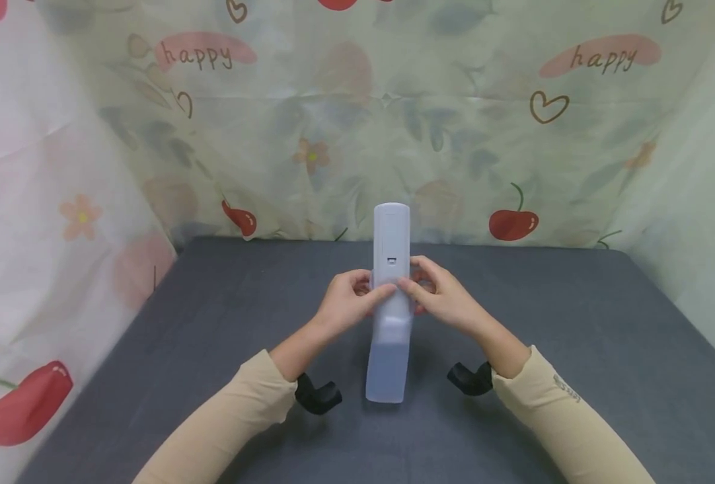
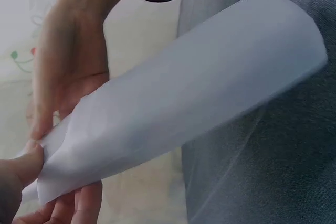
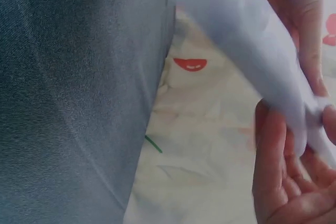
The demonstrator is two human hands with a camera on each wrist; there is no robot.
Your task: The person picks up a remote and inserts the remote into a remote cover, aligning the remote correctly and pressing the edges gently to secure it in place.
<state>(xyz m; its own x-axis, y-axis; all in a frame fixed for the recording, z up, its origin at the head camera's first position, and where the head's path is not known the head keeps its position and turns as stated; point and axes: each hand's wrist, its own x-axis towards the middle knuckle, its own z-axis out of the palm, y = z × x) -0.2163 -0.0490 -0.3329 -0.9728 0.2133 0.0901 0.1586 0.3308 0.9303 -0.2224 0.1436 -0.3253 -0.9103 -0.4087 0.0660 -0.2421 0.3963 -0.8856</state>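
While the dark tabletop [image 1: 224, 323] stretches beneath, the pale remote [image 1: 391, 232] held over it should handle light and stiff, its filmy sleeve [image 1: 387, 370] soft and slippery; your left hand [image 1: 343, 299] and right hand [image 1: 450, 297] pinch them near the sleeve's mouth, a sound hold, below the small latch [image 1: 391, 260].

Soft, diffuse light is filling the head view, with the left curtain [image 1: 24, 222] looking paler and brighter than the greenish back curtain [image 1: 381, 154]. Faint shadows are spreading on the dark surface [image 1: 575, 323] around the forearms [image 1: 224, 417] and the translucent cover [image 1: 387, 373], whose bend is catching a weak sheen. In the left wrist view, a broad dark shadow is falling across the surface beneath the cover. In the right wrist view, the cover's upper part is looking blurred, its edges smearing.
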